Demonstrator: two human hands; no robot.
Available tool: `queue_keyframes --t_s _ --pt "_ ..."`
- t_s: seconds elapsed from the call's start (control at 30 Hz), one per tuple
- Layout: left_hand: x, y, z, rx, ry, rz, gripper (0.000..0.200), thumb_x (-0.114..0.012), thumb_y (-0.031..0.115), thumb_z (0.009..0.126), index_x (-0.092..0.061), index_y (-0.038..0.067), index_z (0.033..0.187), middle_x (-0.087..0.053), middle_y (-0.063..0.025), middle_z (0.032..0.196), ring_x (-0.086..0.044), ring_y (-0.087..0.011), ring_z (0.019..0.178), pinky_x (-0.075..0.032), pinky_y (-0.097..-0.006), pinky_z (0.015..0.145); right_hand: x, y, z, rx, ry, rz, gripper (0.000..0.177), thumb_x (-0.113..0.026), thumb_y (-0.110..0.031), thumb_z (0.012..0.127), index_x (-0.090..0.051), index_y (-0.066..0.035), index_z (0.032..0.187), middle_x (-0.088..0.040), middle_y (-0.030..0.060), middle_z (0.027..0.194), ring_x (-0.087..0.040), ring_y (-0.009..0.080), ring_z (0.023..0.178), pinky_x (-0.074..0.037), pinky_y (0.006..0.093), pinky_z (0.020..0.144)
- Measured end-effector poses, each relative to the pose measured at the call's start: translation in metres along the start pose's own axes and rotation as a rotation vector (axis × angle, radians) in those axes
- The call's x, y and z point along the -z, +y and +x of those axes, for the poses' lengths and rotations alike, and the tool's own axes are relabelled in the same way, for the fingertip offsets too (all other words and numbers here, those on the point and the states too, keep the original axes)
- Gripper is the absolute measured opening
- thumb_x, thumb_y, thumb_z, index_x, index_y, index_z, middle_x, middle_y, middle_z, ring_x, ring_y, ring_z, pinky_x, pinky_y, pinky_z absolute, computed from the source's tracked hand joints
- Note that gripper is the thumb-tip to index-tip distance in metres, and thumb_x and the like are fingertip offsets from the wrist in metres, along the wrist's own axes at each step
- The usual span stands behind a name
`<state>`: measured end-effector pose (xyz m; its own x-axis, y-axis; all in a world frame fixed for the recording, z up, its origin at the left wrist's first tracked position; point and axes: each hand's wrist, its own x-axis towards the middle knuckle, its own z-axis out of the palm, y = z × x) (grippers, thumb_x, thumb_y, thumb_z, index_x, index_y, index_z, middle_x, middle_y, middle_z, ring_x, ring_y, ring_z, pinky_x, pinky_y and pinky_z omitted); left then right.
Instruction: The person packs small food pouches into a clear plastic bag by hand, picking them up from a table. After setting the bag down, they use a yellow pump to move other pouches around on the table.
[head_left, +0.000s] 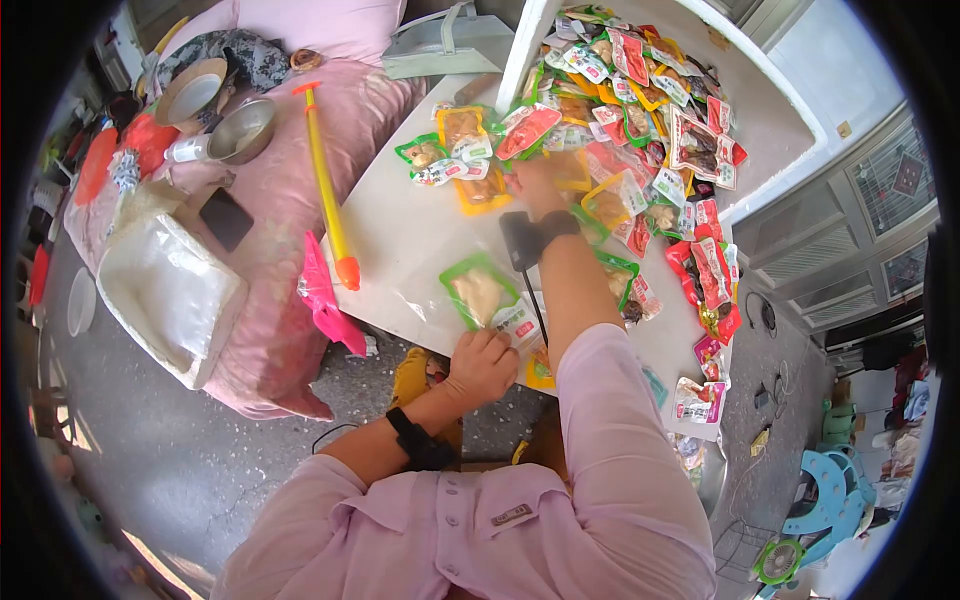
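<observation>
Pink cloth (pixel 370 110) is lying beside the white table (pixel 390 225). The left hand (pixel 482 370) is curling its fingers narrow, touching the near end of the green-edged bag (pixel 478 292) on the table; I cannot tell how tightly. The right hand (pixel 538 185) is reaching, seemingly to pick, by the red bag (pixel 528 130); its blurry fingers are hiding how wide they are. Lifting either bag is calling for a small pinch.
</observation>
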<state>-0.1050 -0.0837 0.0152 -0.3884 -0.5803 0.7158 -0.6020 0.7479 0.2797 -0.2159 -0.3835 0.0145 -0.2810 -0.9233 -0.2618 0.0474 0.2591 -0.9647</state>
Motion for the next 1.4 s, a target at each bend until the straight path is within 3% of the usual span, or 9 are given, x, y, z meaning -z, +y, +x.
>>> queue_keyframes --t_s 0.1,0.2,0.4,0.53,0.83,0.9,1.03,1.13,1.4 --pt "-0.001 0.000 -0.001 0.003 0.000 -0.011 0.019 -0.057 0.014 0.058 -0.051 0.006 0.073 -0.048 -0.0081 0.084 -0.048 -0.0233 0.075 -0.037 -0.0352 0.061 -0.006 0.004 0.017 -0.088 0.052 -0.044 0.022 -0.061 -0.019 0.066 -0.056 -0.002 0.079 -0.059 0.0131 0.075 -0.058 0.0261 0.062 -0.045 0.0326 0.054" --pt "0.000 0.000 0.000 0.009 0.004 -0.019 0.018 -0.057 0.014 0.058 -0.051 0.006 0.073 -0.048 -0.0081 0.085 -0.048 -0.0234 0.075 -0.037 -0.0351 0.062 0.019 -0.022 -0.026 0.841 -0.030 -1.564 0.022 -0.063 -0.017 0.064 -0.057 -0.002 0.078 -0.059 0.0137 0.078 -0.058 0.0280 0.070 -0.046 0.0366 0.060" --pt "0.003 0.003 0.000 0.031 -0.002 -0.038 0.017 -0.057 0.013 0.058 -0.050 0.007 0.072 -0.049 -0.0078 0.085 -0.047 -0.0236 0.077 -0.036 -0.0349 0.065 0.066 -0.020 -0.044 1.174 0.056 -1.329 0.025 -0.065 -0.017 0.059 -0.056 -0.004 0.080 -0.058 0.0149 0.078 -0.055 0.0295 0.078 -0.043 0.0389 0.070" --pt "0.003 0.004 0.000 0.036 -0.016 -0.011 0.016 -0.056 0.012 0.058 -0.050 0.008 0.072 -0.049 -0.0072 0.085 -0.046 -0.0234 0.079 -0.036 -0.0349 0.066 0.109 -0.017 -0.068 1.361 0.081 -1.189 0.017 -0.061 -0.010 0.063 -0.050 -0.004 0.073 -0.054 0.0111 0.069 -0.052 0.0246 0.061 -0.043 0.0303 0.054" --pt "0.005 0.011 0.002 0.169 -0.143 -0.005 0.018 -0.057 0.013 0.061 -0.053 0.006 0.077 -0.051 -0.0070 0.087 -0.048 -0.0243 0.083 -0.038 -0.0353 0.070 0.170 0.006 -0.184 0.788 -0.169 -0.170 0.007 -0.048 -0.001 0.075 -0.048 -0.006 0.080 -0.056 0.0083 0.074 -0.052 0.0157 0.056 -0.041 0.0232 0.046" --pt "0.018 0.018 0.010 0.268 -0.213 -0.077 0.022 -0.058 0.014 0.062 -0.054 0.005 0.082 -0.052 -0.0083 0.089 -0.048 -0.0270 0.083 -0.039 -0.0362 0.072 0.160 -0.008 -0.243 0.068 -0.293 0.689 0.007 -0.048 -0.001 0.076 -0.049 -0.006 0.081 -0.056 0.0083 0.076 -0.053 0.0165 0.059 -0.043 0.0248 0.048" --pt "0.022 0.031 0.020 0.630 -0.174 -0.727 0.034 -0.056 0.014 0.076 -0.045 0.004 0.107 -0.052 -0.0064 0.098 -0.052 -0.0204 0.085 -0.042 -0.0316 0.071 0.154 0.018 -0.297 0.093 -0.461 0.731 0.007 -0.048 -0.002 0.078 -0.050 -0.007 0.083 -0.057 0.0070 0.079 -0.054 0.0170 0.065 -0.044 0.0257 0.051" --pt "0.046 0.050 0.036 1.098 -0.160 -1.694 0.040 -0.055 0.011 0.079 -0.038 0.005 0.115 -0.051 -0.0056 0.101 -0.051 -0.0157 0.088 -0.043 -0.0293 0.072 0.146 0.042 -0.333 0.052 -0.524 0.687 0.008 -0.048 -0.005 0.080 -0.050 -0.007 0.087 -0.057 0.0058 0.083 -0.055 0.0155 0.066 -0.044 0.0253 0.056" --pt "0.063 0.051 0.015 0.920 -0.518 -1.440 0.047 -0.058 0.007 0.074 -0.040 0.003 0.117 -0.053 -0.0053 0.098 -0.050 -0.0125 0.088 -0.042 -0.0250 0.076 0.212 0.038 -0.361 0.048 -0.691 0.640 0.029 -0.055 -0.017 0.079 -0.048 -0.005 0.104 -0.057 0.0068 0.095 -0.056 0.0173 0.085 -0.046 0.0290 0.069"
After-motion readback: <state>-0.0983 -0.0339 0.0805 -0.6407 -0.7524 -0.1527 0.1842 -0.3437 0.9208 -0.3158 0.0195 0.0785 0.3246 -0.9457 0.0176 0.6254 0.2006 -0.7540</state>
